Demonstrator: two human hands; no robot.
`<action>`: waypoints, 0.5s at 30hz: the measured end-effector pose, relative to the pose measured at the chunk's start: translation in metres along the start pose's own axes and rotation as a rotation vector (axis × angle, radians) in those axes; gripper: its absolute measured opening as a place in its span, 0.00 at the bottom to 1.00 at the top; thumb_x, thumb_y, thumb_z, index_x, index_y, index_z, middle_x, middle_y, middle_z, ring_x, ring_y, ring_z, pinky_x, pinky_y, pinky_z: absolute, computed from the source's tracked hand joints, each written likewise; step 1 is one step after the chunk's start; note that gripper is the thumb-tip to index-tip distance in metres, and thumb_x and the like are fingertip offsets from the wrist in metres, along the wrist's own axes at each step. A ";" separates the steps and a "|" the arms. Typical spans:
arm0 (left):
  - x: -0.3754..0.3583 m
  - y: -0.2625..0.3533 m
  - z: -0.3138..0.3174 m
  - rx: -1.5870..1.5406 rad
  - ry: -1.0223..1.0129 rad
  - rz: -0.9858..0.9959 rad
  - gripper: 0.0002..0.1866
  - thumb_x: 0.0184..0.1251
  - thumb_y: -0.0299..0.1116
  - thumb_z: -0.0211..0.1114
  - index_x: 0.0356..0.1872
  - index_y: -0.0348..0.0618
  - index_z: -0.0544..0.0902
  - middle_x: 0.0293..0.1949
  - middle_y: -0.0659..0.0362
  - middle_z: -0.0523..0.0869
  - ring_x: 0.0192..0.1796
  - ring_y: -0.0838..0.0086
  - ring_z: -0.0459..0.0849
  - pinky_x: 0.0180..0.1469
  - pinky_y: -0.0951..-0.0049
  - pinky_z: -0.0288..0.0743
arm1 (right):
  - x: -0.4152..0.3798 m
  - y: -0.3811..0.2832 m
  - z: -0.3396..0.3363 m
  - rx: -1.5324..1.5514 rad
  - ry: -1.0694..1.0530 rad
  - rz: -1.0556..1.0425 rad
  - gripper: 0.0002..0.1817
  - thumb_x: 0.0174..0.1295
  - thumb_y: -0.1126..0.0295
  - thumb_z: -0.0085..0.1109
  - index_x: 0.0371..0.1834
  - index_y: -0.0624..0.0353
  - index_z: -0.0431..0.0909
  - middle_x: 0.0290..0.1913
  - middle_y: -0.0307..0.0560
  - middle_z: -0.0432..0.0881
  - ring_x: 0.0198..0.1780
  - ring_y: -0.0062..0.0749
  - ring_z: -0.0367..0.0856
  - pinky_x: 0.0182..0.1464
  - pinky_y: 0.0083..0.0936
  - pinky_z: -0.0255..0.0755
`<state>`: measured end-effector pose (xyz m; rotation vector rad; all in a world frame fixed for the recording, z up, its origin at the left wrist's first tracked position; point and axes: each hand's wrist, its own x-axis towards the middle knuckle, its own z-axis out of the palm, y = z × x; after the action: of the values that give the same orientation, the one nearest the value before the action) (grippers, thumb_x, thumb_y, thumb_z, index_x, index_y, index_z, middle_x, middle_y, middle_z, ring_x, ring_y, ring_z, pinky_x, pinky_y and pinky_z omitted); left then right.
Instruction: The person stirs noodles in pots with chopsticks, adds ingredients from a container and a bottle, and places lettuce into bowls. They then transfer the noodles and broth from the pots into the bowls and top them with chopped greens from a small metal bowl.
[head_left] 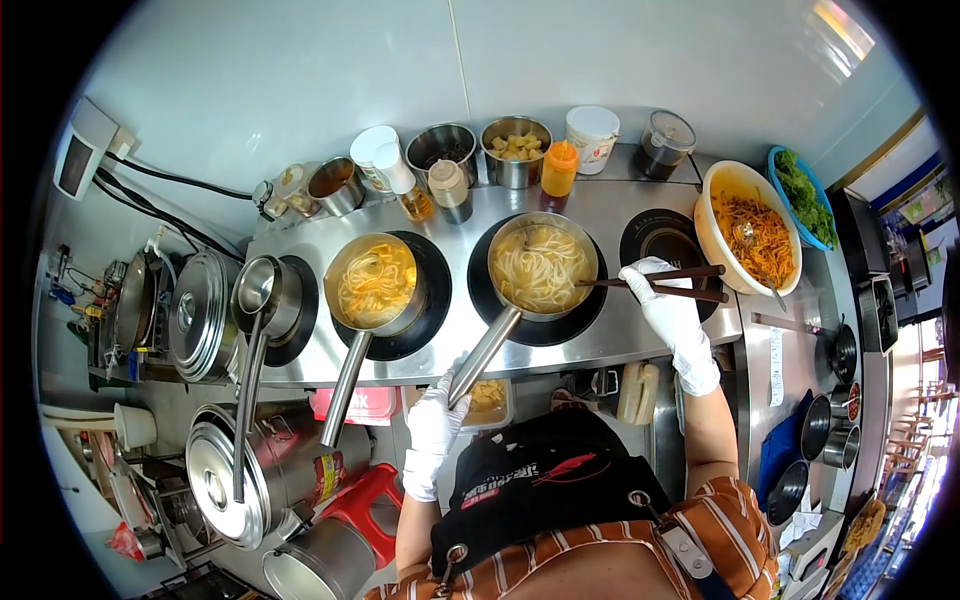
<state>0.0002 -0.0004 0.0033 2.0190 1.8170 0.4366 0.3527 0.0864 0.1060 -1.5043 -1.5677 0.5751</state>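
While the left hand [432,425] wraps firmly round the near end of the handle [485,352], which slants over the counter's [620,345] front edge towards the middle pot [503,232], the right hand [655,290] is closed on chopsticks [680,273], spread slightly, lying crosswise, reaching leftwards into its pale noodles [535,270]. The left-hand pot [406,318] holds noodles in broth; by the right end, a bowl [705,215] holds orange shreds.
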 end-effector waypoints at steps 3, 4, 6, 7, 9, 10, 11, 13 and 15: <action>0.000 -0.001 0.001 -0.008 0.012 0.007 0.28 0.57 0.43 0.70 0.58 0.41 0.80 0.30 0.48 0.85 0.31 0.56 0.85 0.35 0.62 0.79 | 0.000 0.000 0.001 0.024 0.008 0.013 0.08 0.61 0.73 0.64 0.27 0.64 0.79 0.23 0.45 0.77 0.26 0.34 0.75 0.31 0.27 0.68; -0.001 -0.002 0.001 -0.016 0.030 0.019 0.28 0.57 0.43 0.70 0.58 0.41 0.80 0.29 0.48 0.85 0.31 0.56 0.85 0.34 0.62 0.79 | 0.000 0.000 0.000 0.019 0.003 0.010 0.08 0.61 0.73 0.64 0.27 0.64 0.79 0.23 0.45 0.77 0.26 0.34 0.75 0.31 0.27 0.68; -0.001 -0.001 0.001 -0.024 0.048 0.031 0.28 0.57 0.43 0.70 0.58 0.42 0.80 0.29 0.48 0.85 0.30 0.56 0.85 0.34 0.62 0.79 | 0.000 -0.001 0.000 0.015 -0.002 0.007 0.08 0.61 0.73 0.63 0.27 0.64 0.79 0.23 0.45 0.76 0.26 0.35 0.75 0.31 0.27 0.68; 0.000 0.000 0.000 -0.021 0.040 0.026 0.28 0.57 0.43 0.70 0.58 0.42 0.80 0.28 0.48 0.85 0.30 0.56 0.85 0.34 0.62 0.79 | 0.000 -0.001 0.000 0.010 -0.008 0.010 0.08 0.61 0.73 0.63 0.26 0.64 0.79 0.23 0.46 0.76 0.26 0.35 0.75 0.31 0.27 0.68; 0.000 0.000 -0.001 -0.018 0.034 0.021 0.28 0.57 0.43 0.70 0.58 0.42 0.80 0.27 0.48 0.85 0.30 0.56 0.85 0.33 0.62 0.79 | -0.001 -0.002 0.000 0.006 -0.015 0.012 0.08 0.61 0.73 0.63 0.26 0.64 0.79 0.23 0.46 0.76 0.26 0.35 0.75 0.31 0.27 0.69; 0.000 -0.001 0.000 -0.007 0.029 0.029 0.28 0.57 0.43 0.70 0.58 0.42 0.79 0.27 0.47 0.84 0.29 0.56 0.85 0.32 0.62 0.79 | -0.001 -0.003 0.000 -0.010 -0.017 -0.006 0.08 0.62 0.73 0.63 0.26 0.64 0.78 0.23 0.46 0.76 0.26 0.36 0.76 0.31 0.28 0.69; 0.000 -0.002 0.000 0.003 0.026 0.038 0.29 0.57 0.43 0.70 0.59 0.42 0.79 0.26 0.47 0.84 0.29 0.56 0.85 0.32 0.61 0.78 | -0.001 -0.004 0.000 -0.026 -0.018 -0.026 0.08 0.62 0.72 0.63 0.26 0.64 0.78 0.23 0.46 0.76 0.26 0.36 0.76 0.31 0.28 0.69; 0.000 -0.002 0.000 0.000 0.031 0.042 0.29 0.56 0.43 0.70 0.59 0.42 0.79 0.26 0.47 0.84 0.29 0.56 0.85 0.32 0.61 0.78 | -0.001 -0.006 0.000 -0.028 -0.023 -0.021 0.08 0.62 0.72 0.63 0.26 0.64 0.78 0.24 0.46 0.77 0.26 0.36 0.76 0.32 0.28 0.69; 0.000 -0.002 0.000 -0.005 0.038 0.048 0.29 0.56 0.43 0.70 0.59 0.42 0.79 0.26 0.47 0.84 0.28 0.56 0.84 0.31 0.61 0.78 | 0.000 -0.007 0.000 -0.032 -0.028 -0.018 0.09 0.62 0.72 0.62 0.27 0.64 0.78 0.24 0.46 0.77 0.27 0.36 0.76 0.32 0.28 0.69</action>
<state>-0.0020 -0.0005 0.0021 2.0678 1.7913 0.4965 0.3484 0.0852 0.1116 -1.5108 -1.6171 0.5653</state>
